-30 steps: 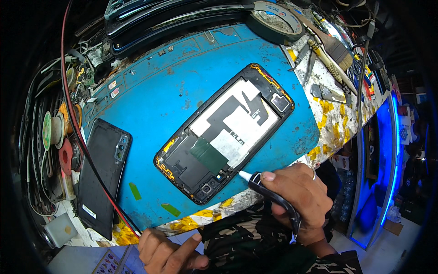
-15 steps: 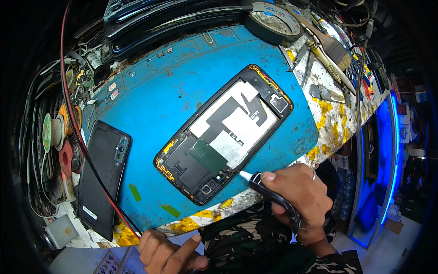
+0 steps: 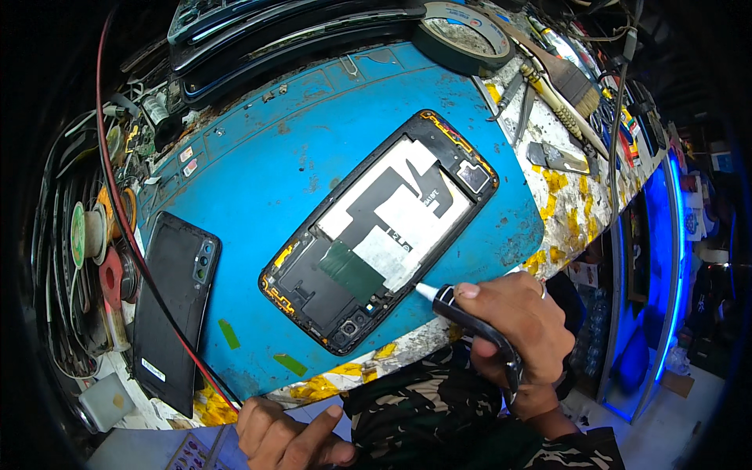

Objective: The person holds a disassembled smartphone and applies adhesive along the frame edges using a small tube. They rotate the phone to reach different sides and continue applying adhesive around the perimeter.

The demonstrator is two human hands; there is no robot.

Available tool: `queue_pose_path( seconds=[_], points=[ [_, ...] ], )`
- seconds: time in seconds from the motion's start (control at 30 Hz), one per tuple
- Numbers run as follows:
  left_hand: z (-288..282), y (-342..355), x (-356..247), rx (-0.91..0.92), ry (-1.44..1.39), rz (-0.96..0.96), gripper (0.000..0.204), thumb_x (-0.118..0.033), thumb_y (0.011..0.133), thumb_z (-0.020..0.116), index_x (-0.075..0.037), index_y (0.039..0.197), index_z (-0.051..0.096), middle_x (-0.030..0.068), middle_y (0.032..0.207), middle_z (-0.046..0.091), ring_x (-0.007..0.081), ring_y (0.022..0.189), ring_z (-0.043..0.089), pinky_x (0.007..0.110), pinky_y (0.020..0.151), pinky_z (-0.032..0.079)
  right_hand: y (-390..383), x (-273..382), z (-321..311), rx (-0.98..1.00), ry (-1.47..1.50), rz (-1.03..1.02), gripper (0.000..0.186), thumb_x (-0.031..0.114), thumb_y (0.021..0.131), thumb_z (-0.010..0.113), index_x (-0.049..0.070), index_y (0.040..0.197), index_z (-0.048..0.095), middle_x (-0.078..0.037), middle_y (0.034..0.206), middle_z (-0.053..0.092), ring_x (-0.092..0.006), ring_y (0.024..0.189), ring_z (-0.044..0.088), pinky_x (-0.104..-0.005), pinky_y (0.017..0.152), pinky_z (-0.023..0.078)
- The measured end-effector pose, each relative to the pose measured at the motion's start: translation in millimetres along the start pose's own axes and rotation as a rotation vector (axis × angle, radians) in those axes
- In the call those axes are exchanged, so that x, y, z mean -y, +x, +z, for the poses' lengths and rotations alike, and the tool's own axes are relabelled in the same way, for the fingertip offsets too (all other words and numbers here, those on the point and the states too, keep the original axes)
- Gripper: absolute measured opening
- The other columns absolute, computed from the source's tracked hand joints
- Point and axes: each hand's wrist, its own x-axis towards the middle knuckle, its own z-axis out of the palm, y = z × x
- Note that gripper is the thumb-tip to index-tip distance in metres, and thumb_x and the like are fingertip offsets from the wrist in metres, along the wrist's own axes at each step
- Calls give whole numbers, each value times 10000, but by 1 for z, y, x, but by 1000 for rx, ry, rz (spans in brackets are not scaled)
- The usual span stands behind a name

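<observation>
Two hands show at the near edge. The right hand (image 3: pixel 521 329) is closed round a black tube (image 3: pixel 470 321), whose white nozzle (image 3: pixel 427 291) sits just at the near right rim of the opened phone (image 3: pixel 380 231) lying diagonally on the blue mat (image 3: pixel 258 180). The left hand (image 3: pixel 286 435) rests low at the near left on a paper (image 3: pixel 192 450), fingers loosely curled and grasping nothing. To do this well, I judge the nozzle should follow the frame edge slowly with light, even pressure, keeping clear of the camera end. A black back cover (image 3: pixel 172 309) lies at the left, a tape roll (image 3: pixel 462 31) far off. Against the picture a second ago, almost nothing differs: nozzle, phone and both hands sit in the same places.
</observation>
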Motion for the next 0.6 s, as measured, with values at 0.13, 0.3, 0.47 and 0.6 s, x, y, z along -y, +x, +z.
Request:
queue_pose_path(
  seconds=[0.13,0.3,0.47,0.6],
  points=[
    [5,-1,0,-50,-8,1,329,-311,913,555,-39,770,673,29,559,382,191,523,385,325,502,267,0,-1,0,-13,-6,-4,497,-55,611,771,-33,1094,656,-99,872,674,-197,743,650,-279,647,513],
    [11,-1,-2,-125,17,-12,387,-348,915,549,-36,716,663,30,527,372,190,500,384,324,497,266,0,-3,0,-24,0,0,493,-51,613,766,-32,1093,657,-99,857,674,-192,729,648,-275,639,509],
    [5,0,7,-37,-7,74,345,-305,893,555,-27,732,680,36,519,378,189,493,383,326,495,271,0,-7,0,-64,-15,-19,491,-48,604,771,-38,1082,659,-107,855,673,-194,717,646,-285,626,514],
    [4,-2,11,-59,-43,102,327,-284,881,557,-14,750,686,45,525,397,194,497,393,325,493,273,1,-6,-1,-58,-35,-14,491,-50,597,770,-41,1075,662,-110,860,674,-194,716,646,-287,615,515]
  ],
)
